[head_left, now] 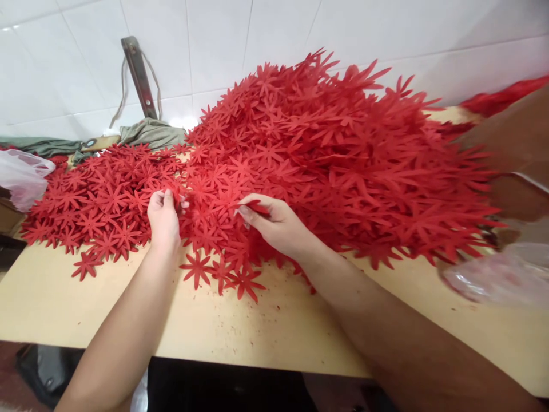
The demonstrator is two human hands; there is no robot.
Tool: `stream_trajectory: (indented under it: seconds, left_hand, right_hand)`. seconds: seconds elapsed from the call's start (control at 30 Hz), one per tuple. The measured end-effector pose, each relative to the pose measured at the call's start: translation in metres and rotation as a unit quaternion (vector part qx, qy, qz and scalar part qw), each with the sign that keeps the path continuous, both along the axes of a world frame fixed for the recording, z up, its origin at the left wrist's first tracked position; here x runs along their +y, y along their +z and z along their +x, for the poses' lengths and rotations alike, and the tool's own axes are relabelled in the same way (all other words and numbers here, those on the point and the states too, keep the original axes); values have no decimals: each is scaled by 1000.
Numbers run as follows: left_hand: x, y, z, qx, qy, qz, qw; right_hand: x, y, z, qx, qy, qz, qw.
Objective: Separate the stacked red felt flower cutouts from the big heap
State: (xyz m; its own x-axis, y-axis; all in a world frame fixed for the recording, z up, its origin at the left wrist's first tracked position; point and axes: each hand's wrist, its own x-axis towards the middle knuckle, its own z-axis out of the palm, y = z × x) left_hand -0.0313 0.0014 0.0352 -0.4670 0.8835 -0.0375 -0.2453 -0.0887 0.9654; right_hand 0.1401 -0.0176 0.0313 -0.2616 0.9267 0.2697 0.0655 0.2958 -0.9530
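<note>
While the pile of red flower cut-outs (326, 154) lay heaped on the wooden table (266, 326) against the tiled wall (257, 40), one cut-out (257, 207) was pinched between thumb and fingertips of the right hand (278, 226). A few cut-outs (171, 191) were gripped by the closed fingers of the left hand (163, 220), at the front edge of the lower, flatter spread (98, 200). Each piece was judged light, thin and limp, with narrow petals liable to bend or snag on neighbours; hold was best taken near the centre, not at a petal tip. Two hands were counted; the cut-outs were too many to count, several hundred at least. Two clear plastic bags (21, 174) (501, 277) were seen, one at each end
</note>
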Motion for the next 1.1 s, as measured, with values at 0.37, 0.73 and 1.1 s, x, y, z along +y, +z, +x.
stream_trajectory:
  seconds: [0.37,0.73,1.1]
  left_hand:
    - [-10,-16,24,101,-116,61,986]
    - [-25,-20,30,335,-109,136,926]
    - [-23,-16,32,235,-158,122,951]
  right_hand:
    - [0,-10,-9,9,-42,-37,998]
    - [-9,-11,-20,-13,-53,-71,996]
    - [-3,-15,-16,48,-33,-41,997]
